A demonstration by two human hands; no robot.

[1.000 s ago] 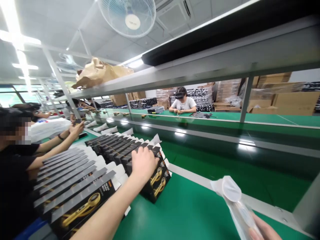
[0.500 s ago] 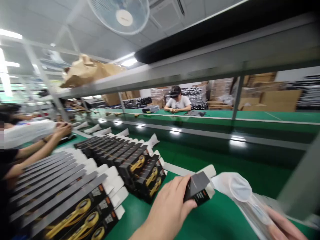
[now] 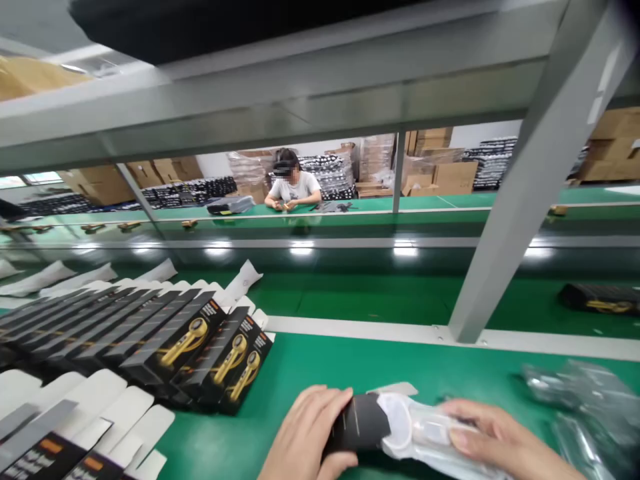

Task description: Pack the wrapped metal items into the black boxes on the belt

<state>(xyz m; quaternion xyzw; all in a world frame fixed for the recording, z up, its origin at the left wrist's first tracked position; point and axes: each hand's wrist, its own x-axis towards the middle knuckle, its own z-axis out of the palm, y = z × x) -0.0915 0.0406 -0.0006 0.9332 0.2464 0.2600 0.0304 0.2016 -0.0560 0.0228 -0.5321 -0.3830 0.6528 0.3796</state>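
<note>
My left hand [image 3: 310, 433] now presents the black carton [image 3: 357, 423] directly to the bagged hand shower [image 3: 440, 437]; half a second ago the two stood slightly apart. The round head [image 3: 399, 421] has come up to the carton's end, so the two parts are now engaged end to end. Whether any of the head sits past the carton's edge, I cannot tell.

Orientation: the hand shower's long axis runs crosswise in front of me, sloping slightly down toward my right. Its round head points left, at the carton; its handle extends right. The carton lies roughly in line with it, with a pale end flap [image 3: 397, 388] standing out on the far side.

Grip: my left fingers wrap the carton, thumb on the near side. My right hand [image 3: 487, 433] pinches the bagged handle between thumb and fingers.

Location: both parts are at the near side of the green bench [image 3: 345, 360], right of the row of cartons [image 3: 165, 327] and left of the clear plastic bags [image 3: 595, 413].
</note>
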